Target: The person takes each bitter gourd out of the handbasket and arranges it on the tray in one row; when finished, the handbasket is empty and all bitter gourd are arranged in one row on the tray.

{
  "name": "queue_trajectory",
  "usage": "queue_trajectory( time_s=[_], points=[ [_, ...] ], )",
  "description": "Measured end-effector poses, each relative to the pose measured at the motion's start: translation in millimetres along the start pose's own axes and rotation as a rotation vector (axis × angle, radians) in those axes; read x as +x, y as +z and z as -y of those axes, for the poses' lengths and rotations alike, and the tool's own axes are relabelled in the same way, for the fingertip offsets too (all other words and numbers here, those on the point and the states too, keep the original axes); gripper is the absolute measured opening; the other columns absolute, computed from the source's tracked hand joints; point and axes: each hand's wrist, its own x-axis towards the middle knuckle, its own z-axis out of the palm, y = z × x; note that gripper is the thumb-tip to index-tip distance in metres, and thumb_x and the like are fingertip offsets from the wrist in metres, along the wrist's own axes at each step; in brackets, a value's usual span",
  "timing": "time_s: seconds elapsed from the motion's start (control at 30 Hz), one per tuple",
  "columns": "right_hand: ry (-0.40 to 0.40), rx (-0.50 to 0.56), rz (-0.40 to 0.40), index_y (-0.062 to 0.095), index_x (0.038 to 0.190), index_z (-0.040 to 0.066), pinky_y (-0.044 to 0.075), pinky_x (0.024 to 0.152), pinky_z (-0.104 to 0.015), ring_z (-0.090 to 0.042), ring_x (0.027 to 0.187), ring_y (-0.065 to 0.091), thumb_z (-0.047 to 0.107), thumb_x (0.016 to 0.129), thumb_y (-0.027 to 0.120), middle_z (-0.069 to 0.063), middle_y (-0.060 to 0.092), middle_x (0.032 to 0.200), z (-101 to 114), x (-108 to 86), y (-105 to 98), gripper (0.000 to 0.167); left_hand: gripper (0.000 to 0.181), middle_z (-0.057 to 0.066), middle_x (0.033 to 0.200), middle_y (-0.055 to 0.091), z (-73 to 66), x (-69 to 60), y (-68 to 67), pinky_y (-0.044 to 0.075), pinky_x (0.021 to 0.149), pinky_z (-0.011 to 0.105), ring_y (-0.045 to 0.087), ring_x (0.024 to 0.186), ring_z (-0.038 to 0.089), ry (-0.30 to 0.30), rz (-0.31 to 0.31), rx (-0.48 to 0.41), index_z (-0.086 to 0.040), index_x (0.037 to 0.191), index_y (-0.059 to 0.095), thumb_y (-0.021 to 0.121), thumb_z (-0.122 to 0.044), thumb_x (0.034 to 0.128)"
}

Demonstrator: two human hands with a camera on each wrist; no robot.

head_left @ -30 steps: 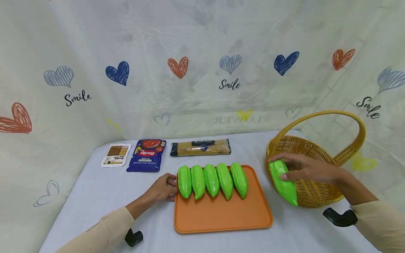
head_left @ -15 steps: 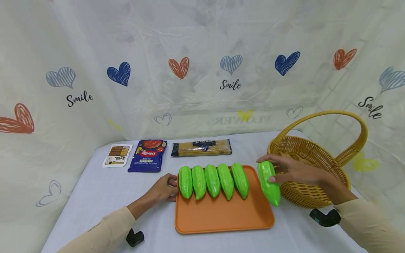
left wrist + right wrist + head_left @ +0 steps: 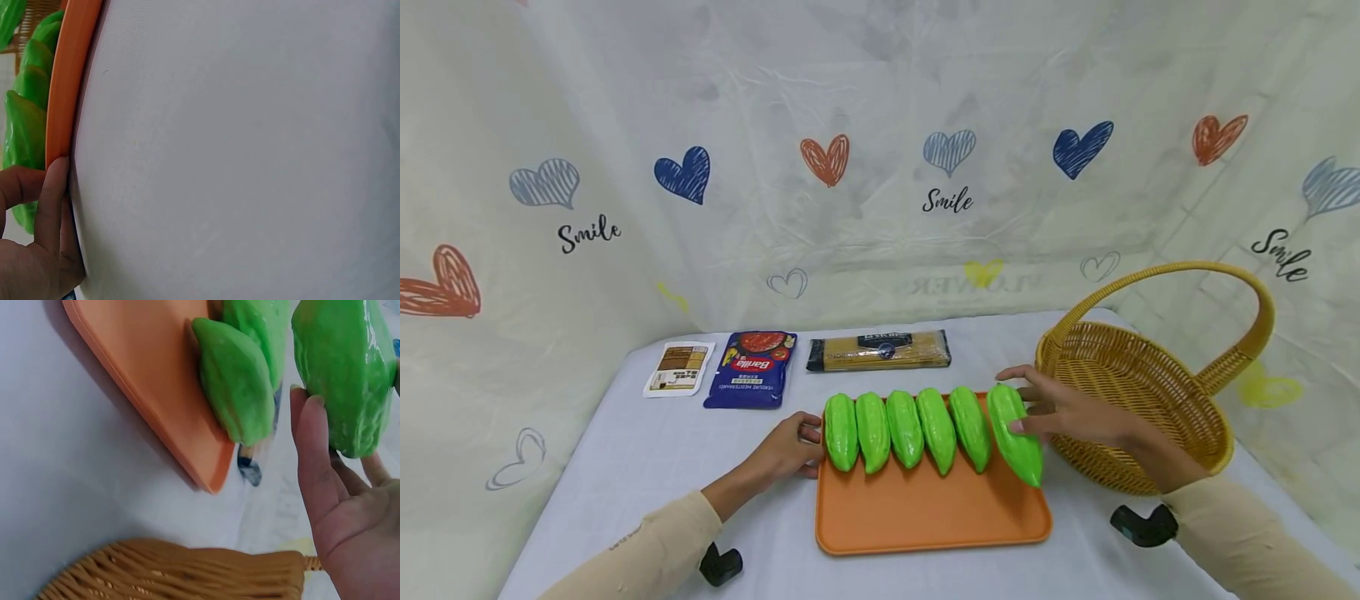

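Observation:
In the head view, several glossy green bitter melons [image 3: 906, 429] lie side by side along the far part of an orange tray [image 3: 932, 521]. My right hand [image 3: 1067, 414] holds another ridged bitter melon [image 3: 1015, 435] over the tray's right end, its tip slanting toward me. The right wrist view shows this melon [image 3: 344, 369] raised between thumb and fingers, apart from the melon [image 3: 237, 381] on the tray. At the tray's left side my left hand [image 3: 790, 448] grips the edge. Close up, the left wrist view has fingers pinching the orange rim [image 3: 65, 87].
A wicker basket [image 3: 1120, 354] with a tall arched handle stands right of the tray, partly behind my right forearm. Along the back lie a spaghetti pack [image 3: 880, 351], a blue Barilla pouch [image 3: 750, 371] and a small white-and-brown packet [image 3: 680, 369]. A printed curtain hangs behind the table.
My right hand has carried the bitter melon leftward from the basket's near side to above the tray's right end. The left hand stays at the tray's edge.

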Motion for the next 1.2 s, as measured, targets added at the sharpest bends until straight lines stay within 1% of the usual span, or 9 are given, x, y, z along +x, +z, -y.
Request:
queue_trajectory(
  time_s=[0.07, 0.17, 0.43, 0.63, 0.73, 0.8, 0.9, 1.0, 1.2],
  points=[
    [0.006, 0.001, -0.016, 0.025, 0.149, 0.016, 0.060, 0.069, -0.049, -0.034, 0.105, 0.062, 0.022, 0.098, 0.064, -0.029, 0.047, 0.140, -2, 2.1, 3, 0.065, 0.058, 0.015, 0.109, 0.056, 0.2, 0.1, 0.0, 0.065, 0.062, 0.033, 0.063, 0.084, 0.020, 0.002, -0.001, 0.000, 0.004, 0.134, 0.049, 0.066, 0.003, 0.0797],
    [0.004, -0.011, -0.045, 0.027, 0.148, 0.015, 0.060, 0.070, -0.046, -0.032, 0.104, 0.063, 0.022, 0.097, 0.065, -0.027, 0.050, 0.136, -4, 5.3, 6, 0.064, 0.058, 0.015, 0.109, 0.056, 1.0, 0.9, -0.1, 0.065, 0.063, 0.033, 0.063, 0.085, 0.020, 0.002, 0.002, 0.001, 0.005, 0.135, 0.048, 0.066, 0.002, 0.0801],
    [-0.002, -0.066, -0.144, 0.032, 0.153, 0.014, 0.060, 0.074, -0.041, -0.030, 0.103, 0.066, 0.026, 0.096, 0.066, -0.030, 0.050, 0.133, -4, 13.0, 14, 0.068, 0.057, 0.015, 0.109, 0.056, 2.5, 2.3, -0.7, 0.065, 0.063, 0.033, 0.063, 0.085, 0.020, 0.002, 0.002, -0.006, 0.004, 0.135, 0.048, 0.067, 0.002, 0.0812],
    [0.027, -0.123, -0.217, 0.034, 0.154, 0.011, 0.059, 0.071, -0.034, -0.030, 0.104, 0.066, 0.026, 0.096, 0.067, -0.032, 0.049, 0.136, -1, 18.3, 20, 0.068, 0.056, 0.015, 0.110, 0.056, 2.4, 1.6, -0.4, 0.065, 0.063, 0.034, 0.063, 0.086, 0.020, -0.012, 0.007, -0.001, 0.003, 0.135, 0.049, 0.068, 0.001, 0.0822],
    [0.045, -0.174, -0.255, 0.035, 0.154, 0.009, 0.058, 0.070, -0.034, -0.030, 0.103, 0.066, 0.025, 0.095, 0.067, -0.034, 0.048, 0.137, 1, 20.7, 23, 0.068, 0.056, 0.014, 0.111, 0.056, 2.5, 1.8, -0.4, 0.065, 0.064, 0.033, 0.064, 0.087, 0.020, -0.021, 0.009, 0.005, 0.002, 0.135, 0.049, 0.069, -0.001, 0.0832],
    [0.071, -0.190, -0.278, 0.036, 0.153, 0.008, 0.058, 0.070, -0.034, -0.030, 0.101, 0.067, 0.024, 0.095, 0.067, -0.035, 0.048, 0.137, 3, 22.5, 25, 0.068, 0.056, 0.014, 0.111, 0.056, 2.5, 1.8, -0.5, 0.065, 0.064, 0.033, 0.064, 0.087, 0.020, -0.021, 0.009, 0.007, 0.002, 0.135, 0.049, 0.070, -0.001, 0.0833],
    [0.111, -0.231, -0.314, 0.037, 0.152, 0.007, 0.057, 0.072, -0.034, -0.032, 0.103, 0.065, 0.024, 0.094, 0.068, -0.034, 0.050, 0.136, 3, 25.4, 27, 0.068, 0.056, 0.014, 0.111, 0.057, 2.6, 1.7, -0.7, 0.065, 0.064, 0.033, 0.064, 0.087, 0.020, -0.021, 0.009, 0.014, 0.001, 0.135, 0.049, 0.070, -0.002, 0.0836],
    [0.156, -0.267, -0.342, 0.038, 0.152, 0.006, 0.058, 0.077, -0.038, -0.034, 0.106, 0.064, 0.024, 0.094, 0.067, -0.033, 0.052, 0.134, 3, 28.3, 29, 0.067, 0.056, 0.014, 0.112, 0.057, 2.4, 1.7, -0.9, 0.065, 0.065, 0.033, 0.064, 0.088, 0.021, -0.022, 0.010, 0.014, 0.001, 0.135, 0.049, 0.071, -0.003, 0.0839],
    [0.207, -0.378, -0.378, 0.037, 0.151, 0.002, 0.056, 0.084, -0.051, -0.044, 0.115, 0.059, 0.025, 0.094, 0.066, -0.032, 0.056, 0.130, 2, 31.8, 34, 0.068, 0.056, 0.015, 0.112, 0.057, 3.3, 2.1, -0.5, 0.065, 0.065, 0.033, 0.064, 0.088, 0.020, -0.017, 0.011, 0.005, 0.001, 0.135, 0.049, 0.071, -0.002, 0.0834]
  ],
)
